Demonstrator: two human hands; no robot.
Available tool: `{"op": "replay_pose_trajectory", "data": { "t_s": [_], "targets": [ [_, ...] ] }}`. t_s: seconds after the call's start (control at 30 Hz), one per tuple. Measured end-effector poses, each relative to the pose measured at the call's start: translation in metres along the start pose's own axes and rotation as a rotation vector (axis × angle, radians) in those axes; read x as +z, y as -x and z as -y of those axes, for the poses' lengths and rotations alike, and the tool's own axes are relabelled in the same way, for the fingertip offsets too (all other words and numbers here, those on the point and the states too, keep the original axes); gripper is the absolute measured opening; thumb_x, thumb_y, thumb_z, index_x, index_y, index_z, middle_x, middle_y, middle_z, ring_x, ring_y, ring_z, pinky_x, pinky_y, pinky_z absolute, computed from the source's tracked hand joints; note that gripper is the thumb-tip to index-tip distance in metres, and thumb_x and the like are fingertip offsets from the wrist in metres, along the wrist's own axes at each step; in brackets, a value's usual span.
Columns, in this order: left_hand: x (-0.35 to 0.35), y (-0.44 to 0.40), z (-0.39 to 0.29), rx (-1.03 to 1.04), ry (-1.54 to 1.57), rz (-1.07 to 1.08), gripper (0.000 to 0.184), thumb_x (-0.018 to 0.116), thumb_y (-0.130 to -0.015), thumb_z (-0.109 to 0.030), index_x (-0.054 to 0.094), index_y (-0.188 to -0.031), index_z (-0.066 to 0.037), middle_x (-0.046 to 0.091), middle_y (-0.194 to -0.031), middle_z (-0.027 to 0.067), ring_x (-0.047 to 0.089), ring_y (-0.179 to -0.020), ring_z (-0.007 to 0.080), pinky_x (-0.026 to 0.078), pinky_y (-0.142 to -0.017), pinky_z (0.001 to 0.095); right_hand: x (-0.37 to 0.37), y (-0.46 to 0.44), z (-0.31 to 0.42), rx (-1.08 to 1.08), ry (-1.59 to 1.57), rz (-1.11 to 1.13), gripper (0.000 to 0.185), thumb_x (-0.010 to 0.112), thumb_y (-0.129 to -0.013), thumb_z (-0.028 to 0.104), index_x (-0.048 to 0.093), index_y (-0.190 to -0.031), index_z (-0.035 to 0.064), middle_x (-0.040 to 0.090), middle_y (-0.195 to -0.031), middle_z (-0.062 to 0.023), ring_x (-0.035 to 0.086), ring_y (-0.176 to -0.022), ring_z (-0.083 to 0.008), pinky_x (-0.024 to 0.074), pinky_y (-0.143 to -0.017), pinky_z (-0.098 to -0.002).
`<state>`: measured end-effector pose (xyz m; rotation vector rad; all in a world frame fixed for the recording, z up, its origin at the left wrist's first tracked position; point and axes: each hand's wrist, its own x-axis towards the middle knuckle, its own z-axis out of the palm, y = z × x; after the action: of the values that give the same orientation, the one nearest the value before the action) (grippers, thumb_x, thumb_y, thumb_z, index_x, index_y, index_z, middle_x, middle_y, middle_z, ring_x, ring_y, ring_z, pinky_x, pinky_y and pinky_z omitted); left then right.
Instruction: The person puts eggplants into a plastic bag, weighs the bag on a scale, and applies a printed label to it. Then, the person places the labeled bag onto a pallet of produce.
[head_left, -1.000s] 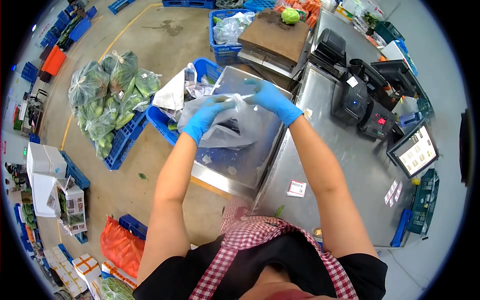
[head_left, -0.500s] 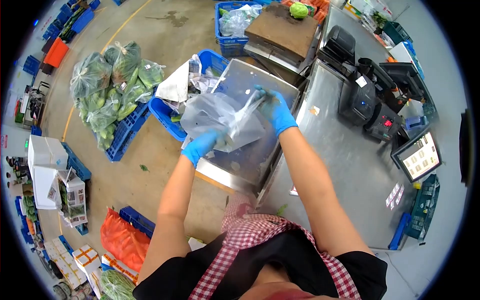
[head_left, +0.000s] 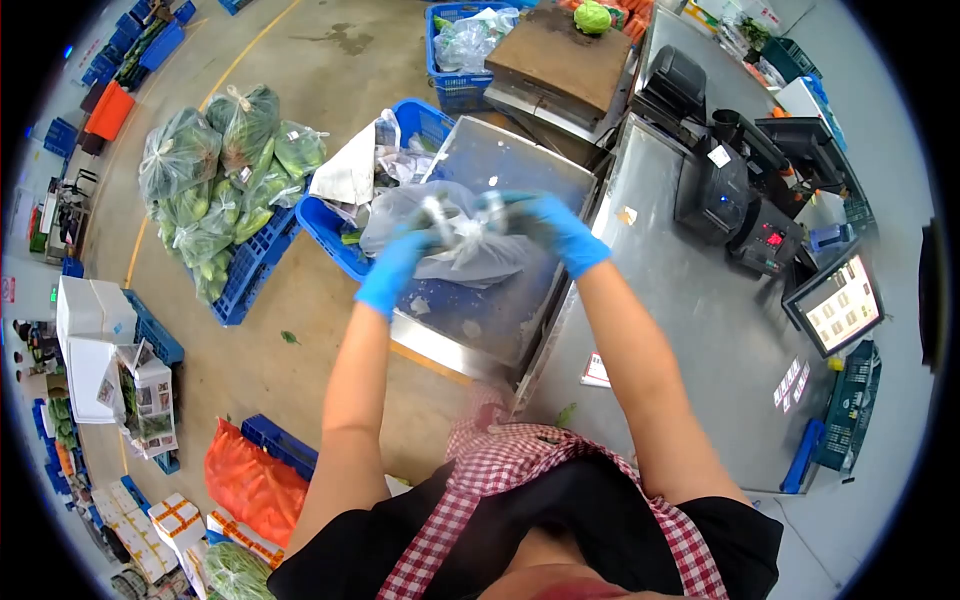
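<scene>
A clear plastic bag (head_left: 482, 262) hangs between my two gloved hands, above a metal scale platform (head_left: 470, 325). My left hand (head_left: 402, 258), in a blue glove, grips the bag's left part with closed fingers. On the other side, my right hand (head_left: 553, 226), gloved as well, is closed on the bunched upper part of the bag. Motion blurs the fingertips of both hands. What the bag contains, if anything, cannot be made out. Just beyond the bag stands a blue crate (head_left: 325, 225) with paper and plastic in it.
A steel counter (head_left: 660, 330) on the right carries dark label machines (head_left: 715, 185) and a lit screen (head_left: 838, 305). Bagged green vegetables (head_left: 225, 190) lie on a blue pallet at left. A red mesh sack (head_left: 255, 480) sits on the floor. A cabbage (head_left: 592, 17) rests at the back.
My hands have come closer together. The right hand has moved down and inward, the left slightly up. The bag, spread out before, is now gathered at the top.
</scene>
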<state>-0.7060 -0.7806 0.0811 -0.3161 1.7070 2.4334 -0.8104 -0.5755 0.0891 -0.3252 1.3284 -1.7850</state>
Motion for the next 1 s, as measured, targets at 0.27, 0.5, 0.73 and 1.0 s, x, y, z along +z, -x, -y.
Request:
{"op": "replay_pose_trajectory", "data": {
  "t_s": [0.27, 0.5, 0.73, 1.0],
  "targets": [
    [-0.008, -0.033, 0.026, -0.067, -0.242, 0.056, 0.019, 0.062, -0.075, -0.015, 0.057, -0.089, -0.004, 0.056, -0.080, 0.0001, 0.050, -0.070, 0.0114, 0.041, -0.066, 0.0232, -0.032, -0.038, -0.036, -0.136, 0.488, -0.481, 0.020, 0.068, -0.067, 0.006, 0.064, -0.086, 0.0019, 0.060, -0.075, -0.0046, 0.054, -0.065, -0.0118, 0.0469, -0.059, -0.0249],
    [-0.094, -0.019, 0.122, -0.287, 0.952, -0.293, 0.011, 0.055, -0.080, -0.017, 0.051, -0.071, -0.013, 0.048, -0.062, -0.0021, 0.045, -0.060, 0.0137, 0.039, -0.058, 0.0257, -0.095, -0.011, -0.176, 0.120, 0.197, -0.888, 0.011, 0.067, -0.069, 0.005, 0.064, -0.080, 0.0031, 0.060, -0.072, -0.0058, 0.053, -0.057, -0.0127, 0.0451, -0.052, -0.0243],
    [-0.095, 0.079, 0.058, -0.007, -0.230, -0.709, 0.037, 0.058, -0.080, -0.026, 0.054, -0.109, -0.004, 0.053, -0.102, 0.0071, 0.049, -0.087, 0.0139, 0.041, -0.072, 0.0261, -0.142, 0.177, -0.088, -0.080, 0.600, -0.648, 0.031, 0.061, -0.074, 0.011, 0.062, -0.104, 0.0084, 0.062, -0.098, -0.0053, 0.057, -0.086, -0.0136, 0.0446, -0.075, -0.0265],
    [0.043, 0.116, 0.124, 0.044, -0.208, -0.379, 0.026, 0.059, -0.080, -0.019, 0.060, -0.101, -0.003, 0.058, -0.093, 0.0033, 0.052, -0.083, 0.0104, 0.041, -0.075, 0.0237, -0.069, 0.292, -0.206, 0.544, 0.979, -1.154, 0.049, 0.067, -0.067, 0.050, 0.058, -0.051, 0.0040, 0.054, -0.047, -0.0107, 0.051, -0.043, -0.0210, 0.0409, -0.048, -0.0367]
  ]
}}
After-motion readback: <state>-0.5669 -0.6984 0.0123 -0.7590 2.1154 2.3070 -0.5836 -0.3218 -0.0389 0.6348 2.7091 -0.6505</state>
